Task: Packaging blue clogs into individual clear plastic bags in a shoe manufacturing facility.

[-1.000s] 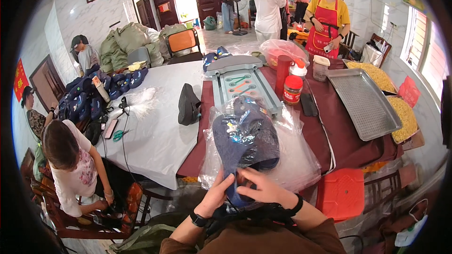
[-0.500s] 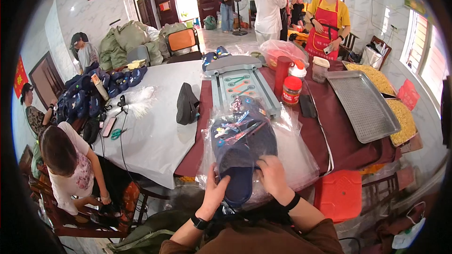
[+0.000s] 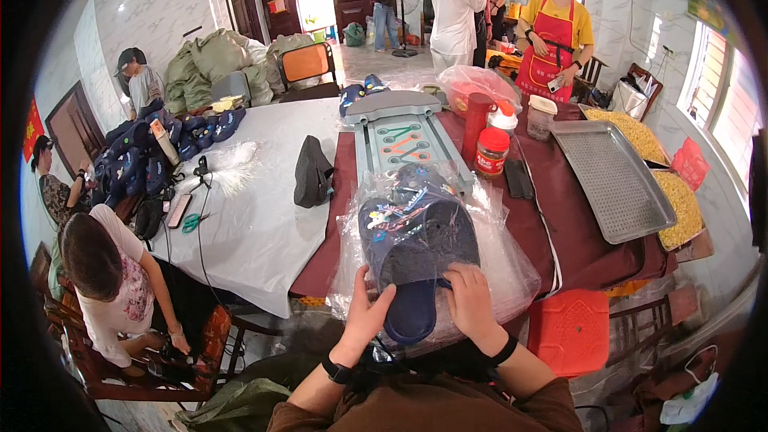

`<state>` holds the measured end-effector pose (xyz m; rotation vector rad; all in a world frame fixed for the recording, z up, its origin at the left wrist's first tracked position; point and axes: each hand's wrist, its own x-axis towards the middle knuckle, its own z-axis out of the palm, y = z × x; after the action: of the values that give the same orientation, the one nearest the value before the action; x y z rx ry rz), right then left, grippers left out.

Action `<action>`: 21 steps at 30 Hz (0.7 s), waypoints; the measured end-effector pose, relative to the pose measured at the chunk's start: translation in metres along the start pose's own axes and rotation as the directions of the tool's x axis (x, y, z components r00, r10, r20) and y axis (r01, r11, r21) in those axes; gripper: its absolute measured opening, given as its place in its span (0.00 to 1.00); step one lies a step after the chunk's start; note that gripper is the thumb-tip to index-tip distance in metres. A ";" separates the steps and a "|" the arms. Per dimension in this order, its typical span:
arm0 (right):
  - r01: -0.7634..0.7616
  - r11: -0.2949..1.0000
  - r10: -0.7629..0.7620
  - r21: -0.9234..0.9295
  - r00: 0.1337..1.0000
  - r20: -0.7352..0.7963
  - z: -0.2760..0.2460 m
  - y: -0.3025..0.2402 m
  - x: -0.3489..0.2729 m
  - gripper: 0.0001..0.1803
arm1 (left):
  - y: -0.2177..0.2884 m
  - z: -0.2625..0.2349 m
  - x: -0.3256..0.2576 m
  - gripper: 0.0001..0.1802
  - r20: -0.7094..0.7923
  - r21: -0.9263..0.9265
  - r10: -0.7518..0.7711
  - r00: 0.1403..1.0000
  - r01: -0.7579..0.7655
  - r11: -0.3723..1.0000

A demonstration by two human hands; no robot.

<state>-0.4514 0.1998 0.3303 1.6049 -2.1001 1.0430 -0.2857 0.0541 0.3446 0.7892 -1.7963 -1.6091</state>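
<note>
A pair of dark blue clogs (image 3: 416, 232) with colourful patterned tops lies partly inside a clear plastic bag (image 3: 508, 268). One clog's end (image 3: 410, 316) sticks out of the bag's near opening, towards me. My left hand (image 3: 364, 320) is at the left side of this end, thumb and forefinger stretched apart. On the other side, my right hand (image 3: 472, 304) has its fingers bent and closed at the bag's edge, close against the clog. The undersides of both hands are hidden.
A grey plastic board (image 3: 408, 140) lies beyond the bag, with a dark shoe (image 3: 312, 172) left of it. Jars (image 3: 492, 152) and a perforated metal tray (image 3: 612, 180) stand right. A red stool (image 3: 570, 332) is below the table's edge. A seated person (image 3: 120, 272) is at left.
My left thumb has lifted from the clog and spread away from the forefinger. My right hand stays at the bag's edge. The clogs have shifted slightly relative to my hands.
</note>
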 end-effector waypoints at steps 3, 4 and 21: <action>-0.085 0.994 0.085 0.075 0.996 0.002 -0.012 -0.017 0.001 0.24 | 0.007 -0.004 0.001 0.45 0.030 -0.027 -0.135 0.990 0.136 0.990; -0.015 0.977 0.002 0.211 0.998 0.062 -0.026 -0.027 0.000 0.28 | 0.000 -0.003 0.002 0.45 0.039 -0.082 -0.115 0.993 0.118 0.990; 0.042 0.931 -0.177 0.362 0.920 0.351 -0.119 -0.009 -0.028 0.19 | 0.006 0.016 0.011 0.44 0.272 -0.542 -0.113 0.956 0.249 0.802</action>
<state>-0.4565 0.3018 0.3986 2.2304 -2.1025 1.1975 -0.3051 0.0561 0.3499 0.5132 -1.2657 -2.2925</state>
